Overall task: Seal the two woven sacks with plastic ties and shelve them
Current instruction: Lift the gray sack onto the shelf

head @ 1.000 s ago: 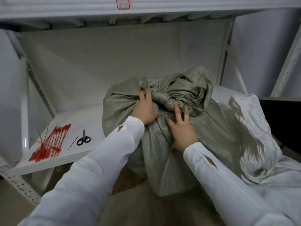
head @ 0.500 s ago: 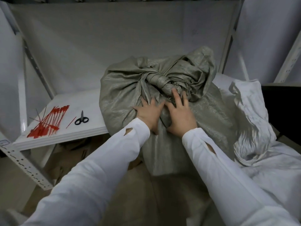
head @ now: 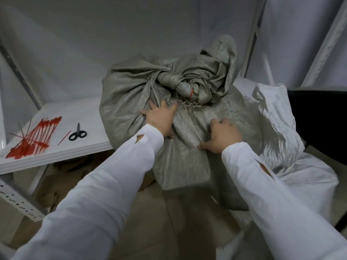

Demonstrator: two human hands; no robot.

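A full grey-green woven sack (head: pixel 129 102) lies partly on the white shelf board (head: pixel 88 117), its lower end hanging over the front edge. Its twisted neck is bound with a red plastic tie (head: pixel 191 92). My left hand (head: pixel 161 119) presses flat on the sack just below the neck. My right hand (head: pixel 222 136) rests on the sack to the right, fingers curled into the fabric. A white woven sack (head: pixel 277 132) lies against the grey one on the right.
Several red plastic ties (head: pixel 33 137) lie in a bundle at the shelf's left end, with black scissors (head: pixel 77 133) and one loose tie beside them. Perforated metal uprights (head: pixel 16 201) frame the shelf. Brown cardboard (head: pixel 180 218) covers the floor below.
The view has tilted down and moved closer. My right hand has slid down and right off the neck and curled. The left hand stays pressed on the sack.
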